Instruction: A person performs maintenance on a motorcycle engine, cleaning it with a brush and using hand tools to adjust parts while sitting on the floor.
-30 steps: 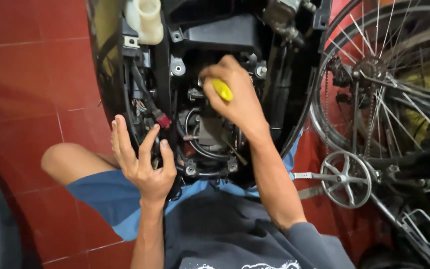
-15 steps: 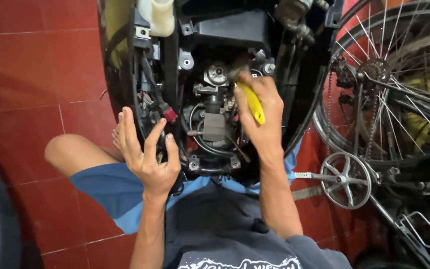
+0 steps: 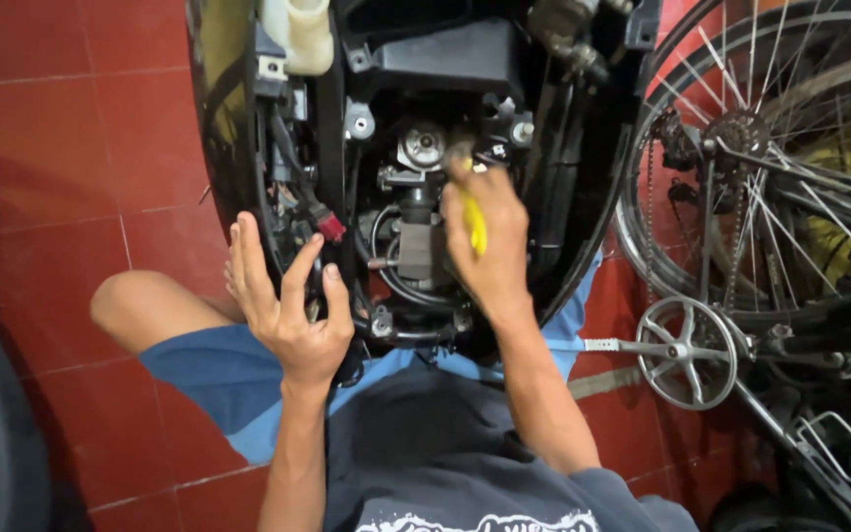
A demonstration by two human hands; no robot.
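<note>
A yellow-handled screwdriver (image 3: 474, 227) is held in the closed right hand (image 3: 490, 241), its tip lost among the parts near the round cap (image 3: 422, 146) at the top of the engine bay (image 3: 416, 236). The left hand (image 3: 288, 305) is spread open and pressed against the bay's left edge, beside the red connector (image 3: 331, 229).

The tip could slip off an unseen fastener and gouge hoses or wiring, since it is worked blind in a crowded space.

Compared with half a second ago, the right hand has been moved lower and leftward, toward the bay's centre; the left hand is unchanged.
</note>
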